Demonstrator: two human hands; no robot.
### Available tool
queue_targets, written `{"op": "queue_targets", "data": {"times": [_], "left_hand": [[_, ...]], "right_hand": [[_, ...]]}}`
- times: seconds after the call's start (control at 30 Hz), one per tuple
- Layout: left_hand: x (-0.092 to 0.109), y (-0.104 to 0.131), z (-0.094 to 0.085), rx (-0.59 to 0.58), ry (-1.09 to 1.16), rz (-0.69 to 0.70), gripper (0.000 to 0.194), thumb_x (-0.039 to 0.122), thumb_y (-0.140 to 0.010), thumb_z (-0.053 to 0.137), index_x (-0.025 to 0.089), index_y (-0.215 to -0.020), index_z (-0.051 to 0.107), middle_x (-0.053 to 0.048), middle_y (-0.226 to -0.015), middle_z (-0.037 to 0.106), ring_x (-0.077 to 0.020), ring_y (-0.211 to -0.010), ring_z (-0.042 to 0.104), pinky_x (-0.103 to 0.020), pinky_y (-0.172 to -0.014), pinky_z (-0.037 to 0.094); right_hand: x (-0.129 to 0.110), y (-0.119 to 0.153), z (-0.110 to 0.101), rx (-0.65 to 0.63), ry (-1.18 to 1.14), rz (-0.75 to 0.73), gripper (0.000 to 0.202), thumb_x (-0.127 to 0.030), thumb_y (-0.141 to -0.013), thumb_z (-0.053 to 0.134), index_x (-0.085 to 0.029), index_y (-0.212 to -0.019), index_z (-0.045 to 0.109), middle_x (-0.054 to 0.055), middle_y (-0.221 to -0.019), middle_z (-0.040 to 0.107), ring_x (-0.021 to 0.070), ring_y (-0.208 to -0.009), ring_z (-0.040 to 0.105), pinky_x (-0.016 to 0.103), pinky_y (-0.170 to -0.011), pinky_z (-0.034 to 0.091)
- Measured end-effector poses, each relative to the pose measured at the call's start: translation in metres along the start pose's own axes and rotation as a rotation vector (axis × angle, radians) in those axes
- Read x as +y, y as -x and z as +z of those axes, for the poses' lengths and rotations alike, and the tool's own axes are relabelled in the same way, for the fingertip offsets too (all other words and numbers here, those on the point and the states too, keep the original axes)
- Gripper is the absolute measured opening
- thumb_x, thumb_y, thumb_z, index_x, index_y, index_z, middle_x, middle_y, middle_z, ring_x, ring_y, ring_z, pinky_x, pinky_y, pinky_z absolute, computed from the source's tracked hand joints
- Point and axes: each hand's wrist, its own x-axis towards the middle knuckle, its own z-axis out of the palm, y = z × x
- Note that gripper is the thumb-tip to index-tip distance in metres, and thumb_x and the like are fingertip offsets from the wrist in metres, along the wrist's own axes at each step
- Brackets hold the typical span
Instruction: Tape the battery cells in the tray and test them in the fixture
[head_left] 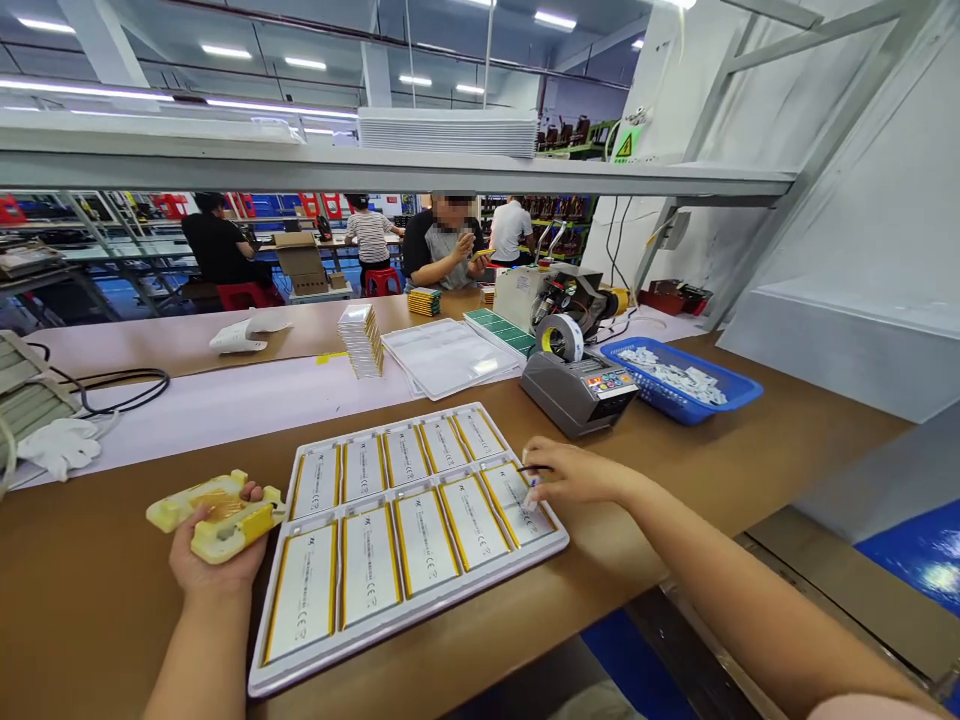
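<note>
A pale yellow plastic fixture with notched ends rests in my left hand, fingers wrapped round it, by the left edge of the tray. The white plastic tray lies before me, holding two rows of flat silver-white battery packs with yellow edges. Over its right side, my right hand is closed in a pinch on a thin dark stick. Its fingertips are at the right-end battery pack of the near row; a whitish cover shows on one finger. Whether they touch the pack I cannot tell.
Behind the tray stand a tape dispenser, a blue basket of small white pieces, stacked white trays and a battery stack. White gloves lie left. A shelf crosses above; a co-worker sits opposite.
</note>
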Motion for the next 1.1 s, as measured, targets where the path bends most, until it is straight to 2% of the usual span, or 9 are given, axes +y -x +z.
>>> {"op": "queue_targets", "data": {"times": [0.13,0.27,0.4,0.47,0.6,0.77,0.93,1.0,1.1], "left_hand": [[0.001,-0.001,-0.005,-0.01,0.03,-0.025,0.031,0.015,-0.054,0.051,0.018,-0.085,0.045,-0.008,-0.086,0.055,-0.0219,-0.081,0.054,-0.032,-0.06,0.05],[0.001,-0.002,-0.005,-0.012,0.043,-0.016,0.034,0.016,-0.052,0.051,0.017,-0.086,0.045,-0.008,-0.087,0.055,-0.0191,-0.076,0.053,-0.031,-0.059,0.049],[0.001,-0.004,0.0,0.049,0.029,-0.006,0.039,0.017,-0.051,0.049,0.016,-0.09,0.044,-0.009,-0.09,0.054,-0.0186,-0.074,0.052,-0.033,-0.058,0.048],[0.001,-0.003,0.002,0.085,-0.003,-0.001,0.04,0.016,-0.05,0.048,0.016,-0.09,0.043,-0.008,-0.089,0.054,-0.0205,-0.077,0.052,-0.034,-0.057,0.048],[0.002,-0.002,0.006,0.083,-0.028,0.012,0.038,0.017,-0.048,0.047,0.017,-0.086,0.042,-0.008,-0.084,0.052,-0.0224,-0.079,0.051,-0.034,-0.053,0.048],[0.0,-0.002,0.009,0.106,-0.027,-0.001,0.038,0.016,-0.047,0.048,0.018,-0.084,0.041,-0.007,-0.082,0.051,-0.0219,-0.076,0.051,-0.034,-0.051,0.047],[-0.001,-0.004,0.009,0.088,-0.011,-0.004,0.042,0.014,-0.046,0.047,0.018,-0.087,0.041,-0.007,-0.084,0.052,-0.0223,-0.076,0.051,-0.035,-0.051,0.047],[-0.001,-0.005,0.008,0.1,-0.004,-0.002,0.042,0.015,-0.046,0.046,0.018,-0.087,0.041,-0.008,-0.084,0.052,-0.023,-0.076,0.052,-0.035,-0.051,0.047],[0.0,-0.006,0.004,0.131,0.009,0.016,0.04,0.016,-0.047,0.046,0.017,-0.086,0.042,-0.009,-0.083,0.052,-0.0231,-0.076,0.053,-0.035,-0.051,0.047]], "right_hand": [[0.0,-0.024,0.016,-0.173,0.221,0.083,0.044,-0.046,-0.051,0.07,-0.021,-0.086,0.059,0.005,-0.102,0.05,0.0208,-0.084,0.053,0.028,-0.072,0.041],[0.024,-0.034,0.036,-0.074,0.159,0.21,0.072,-0.047,-0.044,0.073,-0.02,-0.107,0.051,0.008,-0.11,0.047,0.0235,-0.09,0.052,0.032,-0.075,0.042],[0.037,-0.03,0.05,0.275,0.0,0.184,0.032,-0.033,-0.074,0.051,-0.022,-0.104,0.054,0.006,-0.104,0.056,0.0186,-0.092,0.053,0.03,-0.081,0.04],[0.044,-0.022,0.042,0.532,-0.093,0.241,0.033,-0.034,-0.081,0.038,-0.021,-0.109,0.053,0.005,-0.103,0.058,0.017,-0.087,0.055,0.028,-0.078,0.041],[0.077,0.008,-0.005,1.113,-0.004,0.605,0.05,-0.041,-0.085,0.023,-0.016,-0.122,0.045,0.01,-0.111,0.055,0.0213,-0.094,0.052,0.032,-0.08,0.039],[0.117,0.036,-0.054,0.93,0.291,0.845,0.045,-0.046,-0.084,0.027,-0.026,-0.115,0.053,0.011,-0.103,0.056,0.0262,-0.092,0.052,0.039,-0.077,0.04],[0.122,0.041,-0.063,0.816,0.474,0.788,0.042,-0.046,-0.082,0.035,-0.028,-0.115,0.053,0.009,-0.102,0.054,0.0237,-0.085,0.053,0.036,-0.072,0.041],[0.123,0.044,-0.06,0.85,0.356,0.719,0.039,-0.046,-0.081,0.038,-0.026,-0.109,0.056,0.008,-0.096,0.056,0.0215,-0.083,0.052,0.033,-0.07,0.041],[0.126,0.046,-0.042,1.117,-0.121,0.681,0.039,-0.05,-0.08,0.038,-0.02,-0.09,0.06,0.005,-0.077,0.057,0.0146,-0.065,0.05,0.025,-0.055,0.042]]}}
